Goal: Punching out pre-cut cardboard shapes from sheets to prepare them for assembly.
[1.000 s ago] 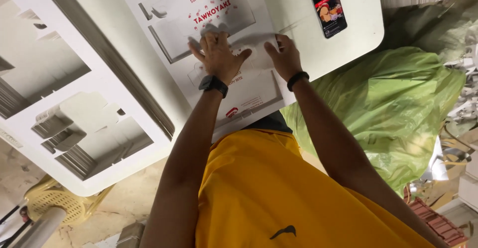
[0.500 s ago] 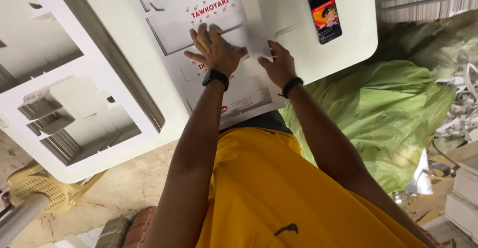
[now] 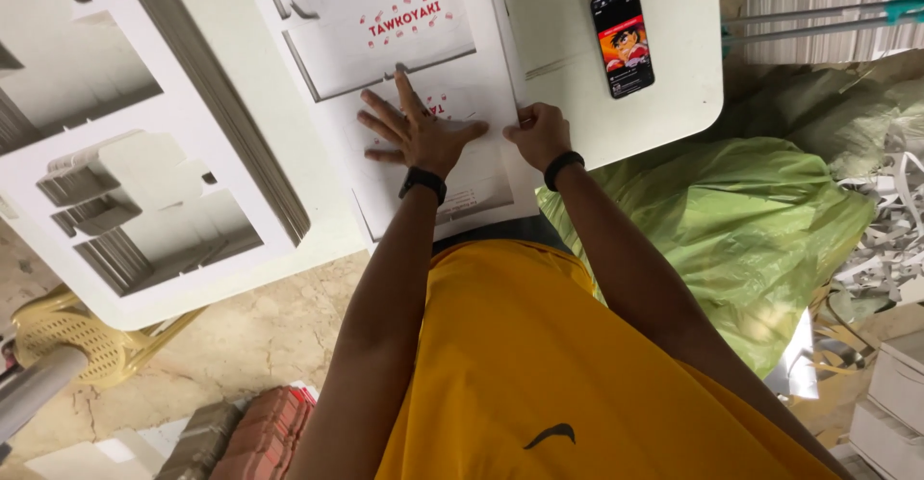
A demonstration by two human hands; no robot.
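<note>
A white die-cut cardboard sheet (image 3: 404, 47) with red print lies on a white table (image 3: 674, 104). My left hand (image 3: 419, 133) is pressed flat on the sheet with its fingers spread. My right hand (image 3: 539, 133) grips the sheet's right edge, fingers curled over it. Each wrist wears a black band. I wear a yellow shirt.
A smartphone (image 3: 623, 39) with a lit screen lies on the table to the right. A tall stack of die-cut white sheets (image 3: 144, 153) sits at left. A green plastic bag (image 3: 741, 220) lies right of me. A yellow basket (image 3: 67, 336) and reddish bricks (image 3: 265, 432) are on the floor.
The view has shifted, so the table and both hands sit lower in the frame. My left hand has spread flat on the sheet. My right hand has closed on the sheet's edge.
</note>
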